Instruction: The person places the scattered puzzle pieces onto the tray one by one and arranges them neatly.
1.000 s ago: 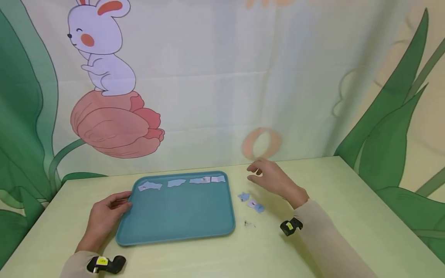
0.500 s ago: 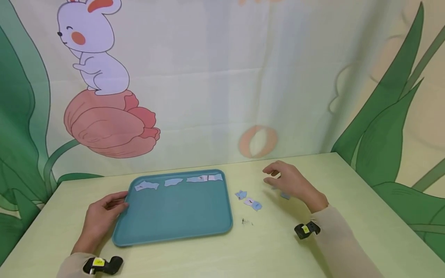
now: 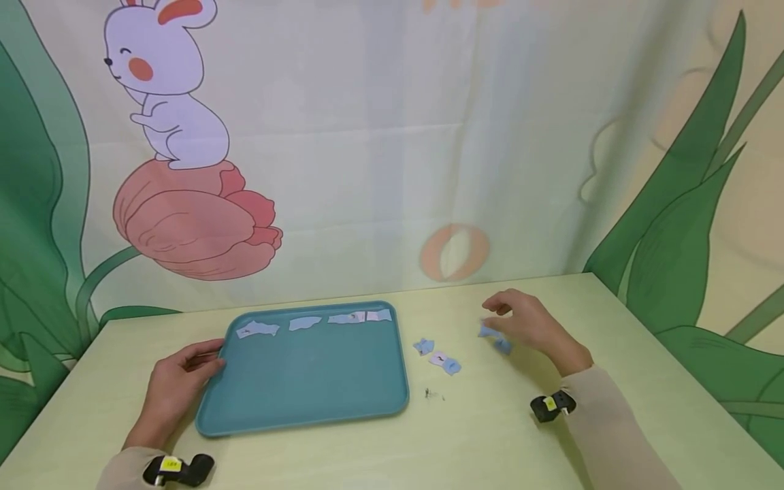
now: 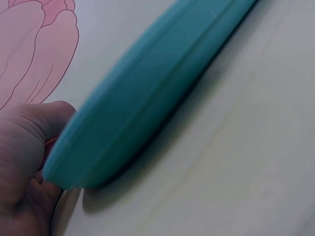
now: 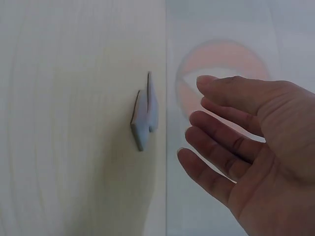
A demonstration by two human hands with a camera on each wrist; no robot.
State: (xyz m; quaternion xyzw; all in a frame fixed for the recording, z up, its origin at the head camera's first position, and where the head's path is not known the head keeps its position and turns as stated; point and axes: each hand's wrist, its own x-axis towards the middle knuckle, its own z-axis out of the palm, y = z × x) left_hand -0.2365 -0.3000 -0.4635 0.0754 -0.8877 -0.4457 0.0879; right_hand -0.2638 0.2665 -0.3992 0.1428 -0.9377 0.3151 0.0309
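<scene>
Right-hand fingers [image 5: 204, 172] just above blue pieces [image 5: 141, 125]

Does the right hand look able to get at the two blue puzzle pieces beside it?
Probably yes: the right hand is close by, its fingers holding nothing, and the right wrist view shows nothing between them and the two blue puzzle pieces.

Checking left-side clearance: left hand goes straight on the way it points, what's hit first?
The teal tray. The left hand is right at its left rim, with no gap visible in the head view; how far it reaches under that rim is hidden.
</scene>
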